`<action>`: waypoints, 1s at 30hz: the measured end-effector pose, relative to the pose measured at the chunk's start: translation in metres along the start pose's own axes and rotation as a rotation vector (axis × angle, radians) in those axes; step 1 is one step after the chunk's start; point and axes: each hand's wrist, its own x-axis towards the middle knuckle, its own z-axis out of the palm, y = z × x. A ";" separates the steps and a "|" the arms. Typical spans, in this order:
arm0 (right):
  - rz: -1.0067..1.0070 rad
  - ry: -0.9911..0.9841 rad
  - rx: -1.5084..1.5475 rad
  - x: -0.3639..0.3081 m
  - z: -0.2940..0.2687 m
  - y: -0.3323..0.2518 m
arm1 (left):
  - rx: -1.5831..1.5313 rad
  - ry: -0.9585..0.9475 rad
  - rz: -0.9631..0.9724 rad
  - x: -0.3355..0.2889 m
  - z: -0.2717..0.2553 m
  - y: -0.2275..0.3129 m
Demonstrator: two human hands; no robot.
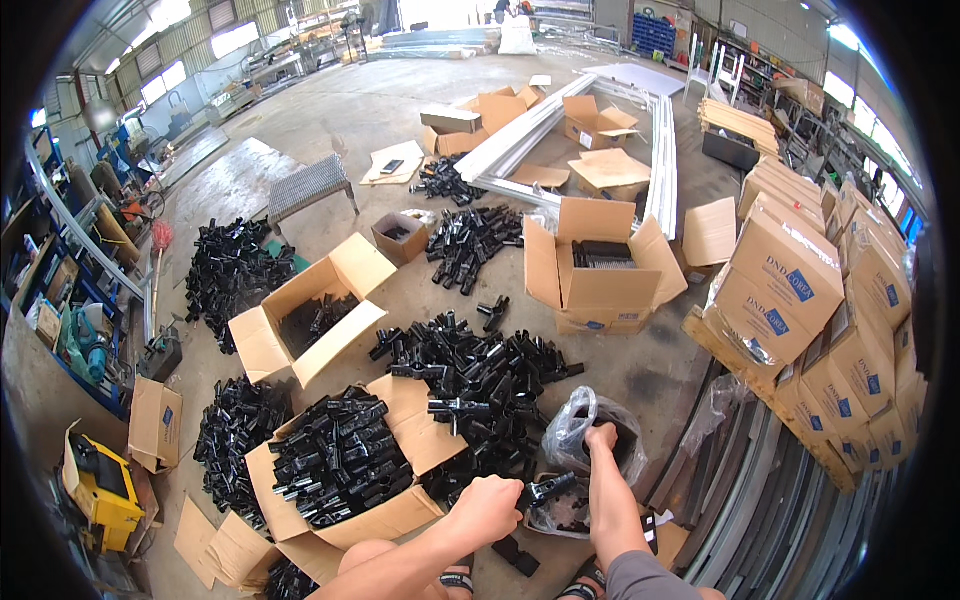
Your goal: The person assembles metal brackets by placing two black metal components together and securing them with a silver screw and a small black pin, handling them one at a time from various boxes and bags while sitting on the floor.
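My left hand (pixel 488 512) is closed around a black tube connector (pixel 550 489), which sticks out to the right of the fist. To the right of it and farther off, my right hand (pixel 602 437) reaches into a clear plastic bag (pixel 572 420) with dark contents. The fingers of that hand are mostly hidden. Below the bag, another clear bag (pixel 545 521) holds small dark pieces. At my left, an open cardboard box (pixel 405 512) is filled with rows of black connectors (pixel 340 455). A loose heap of black connectors (pixel 490 375) lies just beyond my hands.
More connector piles (pixel 225 270) and open cartons (pixel 350 262) cover the floor ahead and left. Long metal profiles (pixel 760 500) lie at the right beside a pallet (pixel 770 390) of stacked boxes (pixel 780 285). A white frame (pixel 530 135) and a metal step stool (pixel 308 185) stand farther off.
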 end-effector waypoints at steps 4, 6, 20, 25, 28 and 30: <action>-0.148 0.052 0.116 0.007 -0.005 0.033 | 0.046 0.031 0.006 0.000 -0.003 0.001; -0.012 -0.347 0.858 -0.015 -0.019 0.031 | 0.049 0.065 -0.022 -0.005 -0.006 -0.001; -1.063 -0.252 0.665 -0.295 -0.197 -0.060 | 0.135 0.346 0.014 -0.027 -0.005 -0.030; -1.571 -0.063 0.194 -0.314 -0.197 -0.076 | 0.143 0.354 0.000 -0.039 -0.011 -0.017; -1.736 -0.017 -0.019 -0.313 -0.196 -0.080 | 0.167 0.392 -0.021 -0.044 -0.006 -0.015; -1.733 -0.043 -0.039 -0.312 -0.198 -0.079 | 0.169 0.380 -0.025 -0.044 -0.005 -0.014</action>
